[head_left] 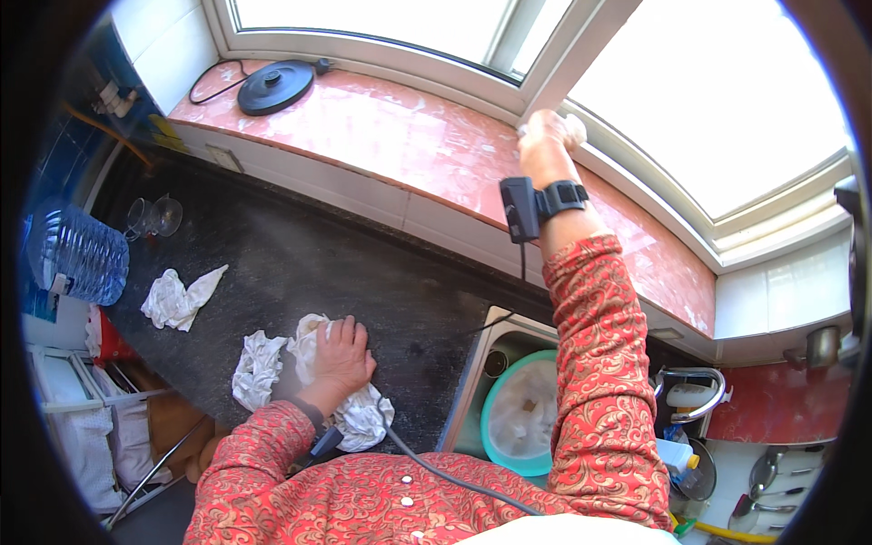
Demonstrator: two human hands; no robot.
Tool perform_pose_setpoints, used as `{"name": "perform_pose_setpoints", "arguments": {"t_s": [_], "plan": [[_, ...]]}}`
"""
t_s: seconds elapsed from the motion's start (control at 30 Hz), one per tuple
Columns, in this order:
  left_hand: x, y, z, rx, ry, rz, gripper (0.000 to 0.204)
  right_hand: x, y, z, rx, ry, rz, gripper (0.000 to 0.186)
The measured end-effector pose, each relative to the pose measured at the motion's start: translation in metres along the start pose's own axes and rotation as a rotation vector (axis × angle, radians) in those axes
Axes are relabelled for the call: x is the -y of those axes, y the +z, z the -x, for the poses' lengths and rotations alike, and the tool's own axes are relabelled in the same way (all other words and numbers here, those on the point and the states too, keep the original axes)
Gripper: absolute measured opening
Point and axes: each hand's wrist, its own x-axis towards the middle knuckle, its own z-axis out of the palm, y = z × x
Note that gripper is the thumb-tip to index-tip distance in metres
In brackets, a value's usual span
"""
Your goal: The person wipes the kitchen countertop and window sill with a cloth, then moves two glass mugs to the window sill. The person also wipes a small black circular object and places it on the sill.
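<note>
My right arm stretches out to the window. There my right hand [547,136] is closed at the foot of the window frame [556,77], with a bit of white cloth [575,133] showing beside the fingers. On the dark countertop [400,272] my left hand [341,360] lies flat, fingers stretched forward, against a crumpled white cloth [307,343]. Another white cloth [258,368] lies to its left, and one more [365,420] sits below the wrist. Farther left is a separate crumpled white cloth [177,300].
The pink marble sill [400,118] bears a black kettle base [274,87] with a cord. A big water bottle [80,252] and glasses [165,216] stand far left. Right of my left hand, a turquoise basin [490,427] of cloudy water sits in the sink [468,391], near a faucet [713,400].
</note>
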Motion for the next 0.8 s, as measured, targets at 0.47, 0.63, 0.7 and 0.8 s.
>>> {"name": "perform_pose_setpoints", "arguments": {"t_s": [0.47, 0.63, 0.7, 0.8], "plan": [[0.002, 0.000, 0.003, -0.030, -0.009, 0.016, 0.054, 0.018, -0.013, 0.031, -1.001, -0.621, -0.347, 0.019], [0.002, 0.000, 0.004, -0.050, 0.004, 0.006, 0.053, -0.039, -0.013, 0.025, -0.931, -0.558, -0.427, 0.024], [0.002, 0.000, 0.004, -0.060, -0.001, -0.003, 0.054, -0.061, -0.056, 0.021, -1.031, -0.541, -0.621, 0.024], [0.003, 0.001, 0.005, -0.084, 0.003, 0.010, 0.053, -0.121, -0.154, 0.018, -1.579, -0.584, -0.594, 0.035]]}}
